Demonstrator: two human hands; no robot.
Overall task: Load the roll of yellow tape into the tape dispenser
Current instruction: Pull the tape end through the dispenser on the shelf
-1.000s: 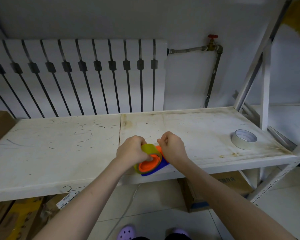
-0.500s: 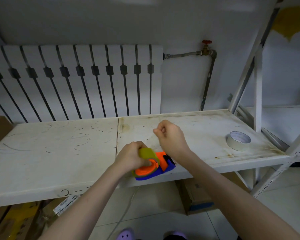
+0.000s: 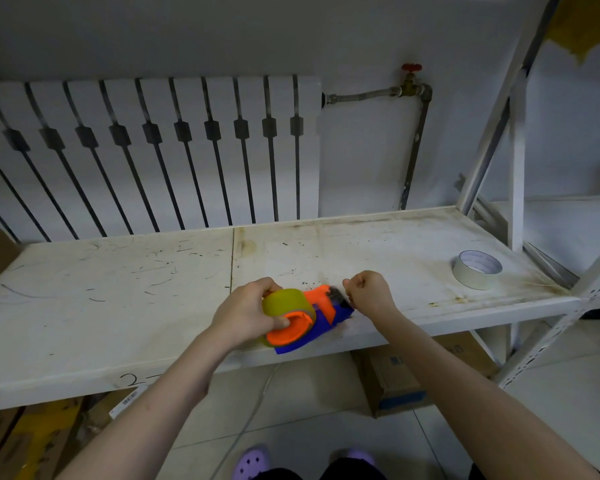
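Against the back wall stands a white radiator [image 3: 146,157], with a pipe and red valve [image 3: 411,68] to its right. Below it a scuffed white shelf [image 3: 101,299] spans the view, held by a white metal frame [image 3: 515,157] on the right. Under the shelf sit cardboard boxes [image 3: 406,379] on a tiled floor. Near the shelf's front edge lies the dispenser [image 3: 323,318], blue and orange, with the yellow roll [image 3: 284,303] seated on its orange hub [image 3: 290,329]. The left hand [image 3: 248,311] wraps the roll, thumb pressed on the hub. The right hand [image 3: 369,292] is just beside the dispenser's front end, fingers curled into a pinch; what it pinches is too small to tell. Well apart, toward the right end, a white roll [image 3: 477,268] lies flat.
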